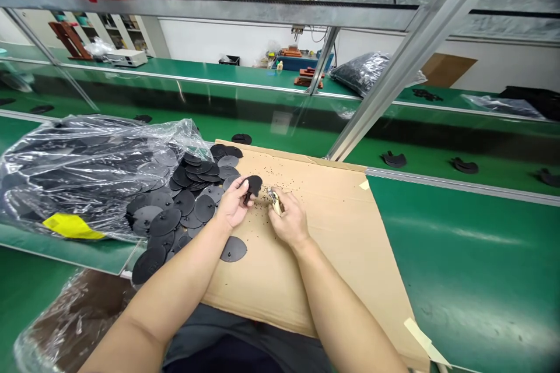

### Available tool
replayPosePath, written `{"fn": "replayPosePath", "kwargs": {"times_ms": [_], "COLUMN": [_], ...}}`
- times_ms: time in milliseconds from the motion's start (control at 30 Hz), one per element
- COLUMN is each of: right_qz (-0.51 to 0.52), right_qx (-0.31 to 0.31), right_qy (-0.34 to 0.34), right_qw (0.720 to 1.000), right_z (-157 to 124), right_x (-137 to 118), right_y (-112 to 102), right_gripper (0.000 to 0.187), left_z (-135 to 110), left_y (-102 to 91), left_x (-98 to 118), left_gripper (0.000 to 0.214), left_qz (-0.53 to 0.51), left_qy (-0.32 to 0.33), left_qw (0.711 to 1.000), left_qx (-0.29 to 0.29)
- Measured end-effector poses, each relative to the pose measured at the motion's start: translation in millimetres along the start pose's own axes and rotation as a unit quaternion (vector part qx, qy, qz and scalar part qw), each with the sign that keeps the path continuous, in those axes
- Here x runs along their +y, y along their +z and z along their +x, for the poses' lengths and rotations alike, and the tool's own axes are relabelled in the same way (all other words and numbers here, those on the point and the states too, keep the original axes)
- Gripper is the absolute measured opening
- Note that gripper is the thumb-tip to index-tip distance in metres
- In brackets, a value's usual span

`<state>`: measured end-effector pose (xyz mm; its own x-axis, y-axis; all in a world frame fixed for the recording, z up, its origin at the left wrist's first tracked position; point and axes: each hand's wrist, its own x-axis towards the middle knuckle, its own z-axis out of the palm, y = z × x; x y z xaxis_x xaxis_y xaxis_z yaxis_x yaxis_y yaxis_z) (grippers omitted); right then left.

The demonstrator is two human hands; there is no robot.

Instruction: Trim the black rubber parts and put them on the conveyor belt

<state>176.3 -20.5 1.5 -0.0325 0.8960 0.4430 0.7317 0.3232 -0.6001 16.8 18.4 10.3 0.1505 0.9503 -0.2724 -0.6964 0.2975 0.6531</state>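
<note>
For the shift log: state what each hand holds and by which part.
The left hand pinches a black disc by its lower edge. The right hand grips a small metal tool by its handle; its exact type cannot be told.

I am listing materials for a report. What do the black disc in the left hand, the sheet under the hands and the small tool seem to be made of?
Black disc: probably moulded plastic, matte, thin and flat.
Sheet: brown cardboard, dull, with a taped edge.
Small tool in the right hand: likely metal, since it glints; mostly hidden.
The left hand pinches the disc's edge.
</note>
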Motion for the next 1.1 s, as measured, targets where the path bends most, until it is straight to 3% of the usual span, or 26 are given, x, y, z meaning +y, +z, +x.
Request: {"fn": "replayPosePath", "kwargs": {"times_ms": [233,467,633,1100], "right_qz": [0.025,0.015,-0.005,-0.029], "right_qx": [-0.088,-0.134,-0.147,-0.182], "right_qy": [-0.037,-0.041,-0.04,-0.057], "right_qw": [0.995,0.99,0.988,0.981], "right_z": [-1.1,-1.1,-1.3,-0.2], "right_x": [-1.4,-5.4,-4.3,-6.4], "right_y": [0.9,-2.3,-1.6,-6.2], "right_gripper": [0.046,0.046,0.047,0.051], "left_z": [1.1,-1.1,-2.4,0.9], "left_y": [-4.0,0.8,0.1,-4.6], "left_x": [3.9,3.5,4.7,1.5], "left_gripper": [0.011,0.016,0.007,0.015], "left_qz": [-0.071,-0.04,-0.025,0.011], "left_qy": [-0.058,-0.059,-0.083,-0.086], "left_qw": [0.996,0.997,0.996,0.994], "left_qx": [-0.016,-0.009,-0.032,-0.067]}}
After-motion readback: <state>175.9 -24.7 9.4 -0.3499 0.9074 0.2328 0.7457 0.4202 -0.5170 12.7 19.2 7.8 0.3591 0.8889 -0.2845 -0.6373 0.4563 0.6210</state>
